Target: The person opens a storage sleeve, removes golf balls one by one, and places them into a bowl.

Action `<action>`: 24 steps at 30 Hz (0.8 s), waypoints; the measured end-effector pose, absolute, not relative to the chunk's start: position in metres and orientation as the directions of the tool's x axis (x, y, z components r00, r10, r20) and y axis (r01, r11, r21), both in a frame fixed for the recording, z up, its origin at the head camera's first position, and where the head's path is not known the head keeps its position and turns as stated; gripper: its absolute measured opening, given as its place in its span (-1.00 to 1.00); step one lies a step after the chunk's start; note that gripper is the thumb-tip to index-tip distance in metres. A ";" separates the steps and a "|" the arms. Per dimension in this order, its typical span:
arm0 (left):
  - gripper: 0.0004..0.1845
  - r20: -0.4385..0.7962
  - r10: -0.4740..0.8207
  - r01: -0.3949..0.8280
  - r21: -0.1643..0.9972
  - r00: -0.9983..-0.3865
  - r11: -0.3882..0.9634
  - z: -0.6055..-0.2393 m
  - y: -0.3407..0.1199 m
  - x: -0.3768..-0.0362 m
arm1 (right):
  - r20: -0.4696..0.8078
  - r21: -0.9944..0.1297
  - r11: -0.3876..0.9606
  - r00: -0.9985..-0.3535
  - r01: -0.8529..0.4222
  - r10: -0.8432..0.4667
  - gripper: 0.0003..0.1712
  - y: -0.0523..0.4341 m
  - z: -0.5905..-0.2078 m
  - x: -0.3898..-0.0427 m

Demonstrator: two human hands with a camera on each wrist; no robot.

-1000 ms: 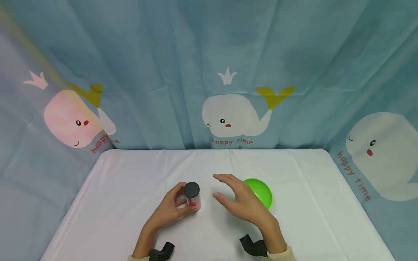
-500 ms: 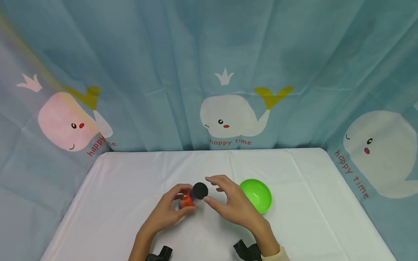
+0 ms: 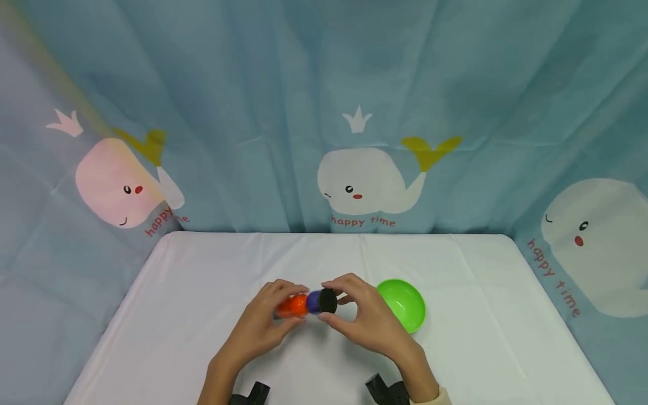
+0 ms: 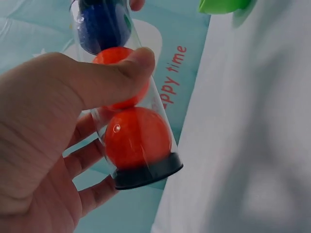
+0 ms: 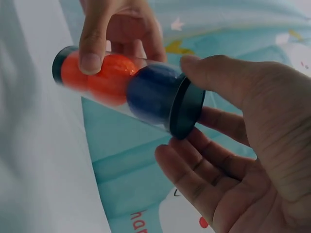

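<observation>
My left hand (image 3: pixel 265 315) grips a clear tube (image 4: pixel 149 103) with its thumb on one side and fingers on the other. The tube lies nearly sideways above the table. Inside are an orange ball (image 4: pixel 138 138), a second orange ball (image 5: pixel 112 80) and a dark blue ball (image 5: pixel 151 94) at the right end. A black base (image 4: pixel 148 174) closes the left end. Thumb and fingers of my right hand (image 3: pixel 369 312) hold the black lid (image 5: pixel 188 110) on the other end, by its edge. The lid still sits on the tube.
A green bowl (image 3: pixel 405 306) stands on the white-covered table (image 3: pixel 471 326), just behind and right of my right hand. Blue curtains (image 3: pixel 243 112) with whale prints hang round the back and sides of the table.
The tube has gone from upright to nearly sideways, lid end pointing right, and the balls now show. My right hand has moved left from beside the bowl onto the lid.
</observation>
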State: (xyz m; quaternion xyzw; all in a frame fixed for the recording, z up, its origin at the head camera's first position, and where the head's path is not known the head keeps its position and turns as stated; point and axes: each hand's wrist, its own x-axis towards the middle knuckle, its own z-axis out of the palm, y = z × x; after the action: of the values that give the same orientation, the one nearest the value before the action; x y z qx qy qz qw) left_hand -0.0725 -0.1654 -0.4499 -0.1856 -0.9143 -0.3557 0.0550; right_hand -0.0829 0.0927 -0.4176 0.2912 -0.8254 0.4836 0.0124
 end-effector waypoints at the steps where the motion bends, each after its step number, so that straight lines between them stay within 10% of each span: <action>1: -0.39 0.236 0.304 0.384 0.620 -0.923 0.684 -0.447 -0.163 -0.073 | 0.304 -0.789 0.369 -0.834 -0.492 -0.461 -0.47 0.094 -0.417 -0.083; 24: -0.36 0.229 0.353 0.421 0.522 -0.907 0.742 -0.444 -0.164 -0.067 | 0.214 -0.871 0.310 -0.862 -0.382 -0.460 -0.58 0.098 -0.418 -0.084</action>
State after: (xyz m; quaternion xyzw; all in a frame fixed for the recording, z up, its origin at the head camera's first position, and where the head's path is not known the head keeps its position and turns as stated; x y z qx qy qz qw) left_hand -0.0669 -0.1637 -0.4438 -0.2078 -0.9315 -0.2930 0.0576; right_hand -0.0844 0.0985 -0.4183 0.2602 -0.8084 0.5267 -0.0370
